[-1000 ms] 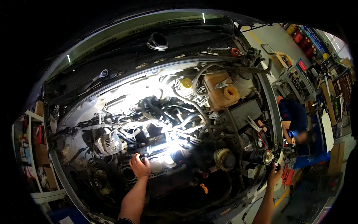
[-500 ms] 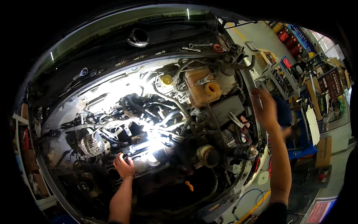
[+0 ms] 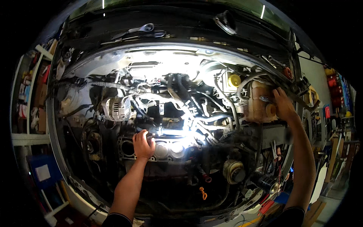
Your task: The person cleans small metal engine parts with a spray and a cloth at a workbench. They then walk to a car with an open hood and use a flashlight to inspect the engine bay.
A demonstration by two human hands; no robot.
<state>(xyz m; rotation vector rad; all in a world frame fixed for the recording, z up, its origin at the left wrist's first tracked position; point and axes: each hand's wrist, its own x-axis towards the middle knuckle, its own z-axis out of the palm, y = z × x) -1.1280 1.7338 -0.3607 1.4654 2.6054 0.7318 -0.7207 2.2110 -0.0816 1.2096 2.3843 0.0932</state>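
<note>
My left hand (image 3: 143, 145) rests on the top face of the bared engine block (image 3: 130, 157), fingers spread beside the round cylinder bores. Just past its fingertips, a very bright glare washes out the metal pipes and hoses. At the right, my right hand (image 3: 285, 106) reaches over the brownish coolant tank (image 3: 255, 109), its fingers extended and slightly blurred. Under them lie metal pliers (image 3: 264, 99), their right end hidden by the hand. Close to the palm is the tank's yellow-orange filler neck (image 3: 270, 110). Whether the fingers touch the pliers I cannot tell.
A ratchet (image 3: 147, 27) and other tools lie along the ledge behind the bay. An alternator (image 3: 116, 109) sits left of the block. Nearer me are an orange dipstick handle (image 3: 203, 193) and a black spray can (image 3: 266, 183). Scissors (image 3: 274, 149) lie at the right.
The view has swung left, so the bay appears further right. My right hand has moved from beside the bay's right edge onto the coolant tank and pliers. My left hand stays on the block.
</note>
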